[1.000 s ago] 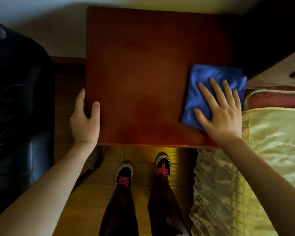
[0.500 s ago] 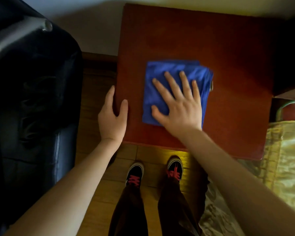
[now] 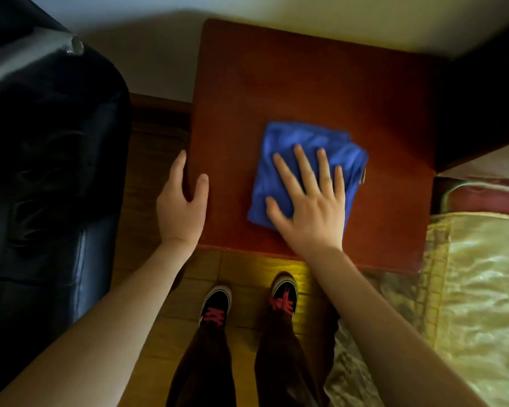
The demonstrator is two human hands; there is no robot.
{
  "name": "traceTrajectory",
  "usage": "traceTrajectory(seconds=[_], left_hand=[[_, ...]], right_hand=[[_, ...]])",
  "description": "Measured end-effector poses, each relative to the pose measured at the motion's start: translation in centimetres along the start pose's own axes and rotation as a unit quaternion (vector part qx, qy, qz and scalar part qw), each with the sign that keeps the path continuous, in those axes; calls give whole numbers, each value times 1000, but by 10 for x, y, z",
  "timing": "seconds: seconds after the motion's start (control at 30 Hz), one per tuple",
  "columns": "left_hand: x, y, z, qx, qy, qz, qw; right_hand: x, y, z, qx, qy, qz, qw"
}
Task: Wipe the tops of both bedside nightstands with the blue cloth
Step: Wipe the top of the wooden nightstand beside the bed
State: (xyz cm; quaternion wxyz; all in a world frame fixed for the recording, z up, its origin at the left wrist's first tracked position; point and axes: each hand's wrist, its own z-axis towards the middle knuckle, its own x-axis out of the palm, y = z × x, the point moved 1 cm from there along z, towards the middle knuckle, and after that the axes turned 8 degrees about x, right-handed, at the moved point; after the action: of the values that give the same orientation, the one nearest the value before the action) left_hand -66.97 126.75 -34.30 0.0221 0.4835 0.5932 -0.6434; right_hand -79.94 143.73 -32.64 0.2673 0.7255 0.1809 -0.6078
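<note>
The folded blue microfibre cloth (image 3: 303,168) lies flat on the reddish-brown wooden top of the square nightstand (image 3: 306,83), which serves here as the counter, a little toward its near edge and roughly midway between its left and right sides. The right hand (image 3: 309,207) rests palm-down on the near half of the cloth with its fingers (image 3: 304,168) spread wide and straight, pinning the fabric to the counter rather than gripping it; the far half of the cloth shows bare beyond the fingertips, and a small pale tag (its print cannot be read) sticks out at the cloth's right edge. The left hand (image 3: 182,207) is well apart from the cloth, at the counter's left edge near the front corner: its thumb lies on the top surface and its fingers run down the side, so it clasps the edge in a loose, narrow hold. Left of the counter stands a dark blue glossy armchair (image 3: 50,160). Right of the counter lies a bed with a shiny golden quilted cover (image 3: 476,289), touching or nearly touching the counter's right side. Just in front of the counter, on the wooden plank floor (image 3: 147,177), stand two black sneakers with pink laces (image 3: 216,306) beneath dark trouser legs.
</note>
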Motion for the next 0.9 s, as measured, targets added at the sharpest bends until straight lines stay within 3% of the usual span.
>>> traceTrajectory(seconds=[0.1,0.2,0.33,0.5,0.63,0.77,0.9], left_hand=[[0,0,-1,-17,0,-19,1000],[-1,0,0,-13,-6,-3,1000],[-1,1,1,-5,-18,2,1000],[0,1,1,-1,-24,-6,1000],[1,2,2,-3,-26,6,1000],[1,2,1,4,-23,9,1000],[1,2,0,14,-10,19,1000]], right_hand=[[6,-1,-55,-19,33,-8,999],[7,9,-55,-62,58,-15,996],[4,33,25,-136,46,-25,989],[-2,64,152,-133,22,-43,990],[-8,71,181,-121,19,-43,992],[-12,14,146,-99,-2,-11,995],[-25,-79,101,-5,-8,-8,1000]])
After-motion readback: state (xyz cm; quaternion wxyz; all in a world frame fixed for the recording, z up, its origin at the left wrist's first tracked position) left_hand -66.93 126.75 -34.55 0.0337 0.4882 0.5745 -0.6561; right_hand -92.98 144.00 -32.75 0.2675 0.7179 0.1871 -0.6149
